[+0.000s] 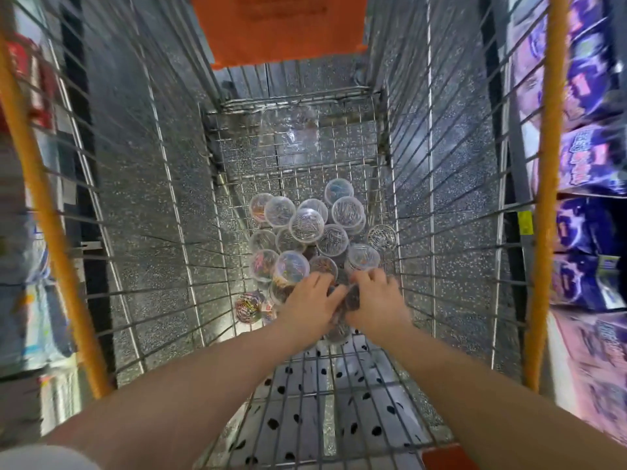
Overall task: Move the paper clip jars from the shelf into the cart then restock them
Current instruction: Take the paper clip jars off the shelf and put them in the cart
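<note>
Head view: left grip (310, 300) and right grip (378, 298) both clasp a jar cluster (339, 332) inside the cart (152, 198); loose jars (305, 225) lie at 12 o'clock.

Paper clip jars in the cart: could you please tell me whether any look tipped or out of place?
Most jars stand lid-up in a heap. One jar of coloured clips lies on its side near the left wall of the cart, and a jar of silver clips looks tipped by the right wall.
</note>
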